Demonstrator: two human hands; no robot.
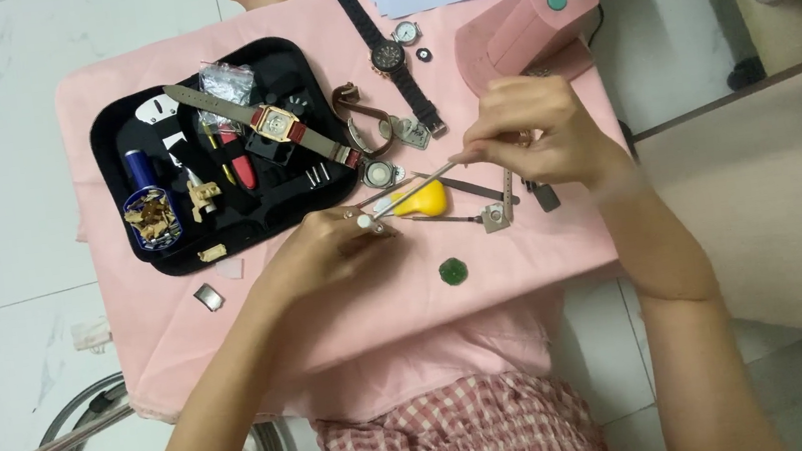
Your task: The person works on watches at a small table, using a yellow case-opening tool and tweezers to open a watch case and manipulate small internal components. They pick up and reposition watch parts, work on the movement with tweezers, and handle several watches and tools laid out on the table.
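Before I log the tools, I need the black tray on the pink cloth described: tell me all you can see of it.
The black tray is a rounded rectangle, soft-looking, lying flat and slightly turned at the table's left on the pink cloth. It holds a red-faced square watch on a grey strap, a blue cylinder, a red-handled tool, a clear bag and small metal parts. Neither hand touches it.

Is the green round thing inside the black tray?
No, the green round thing lies on the pink cloth, apart from the black tray.
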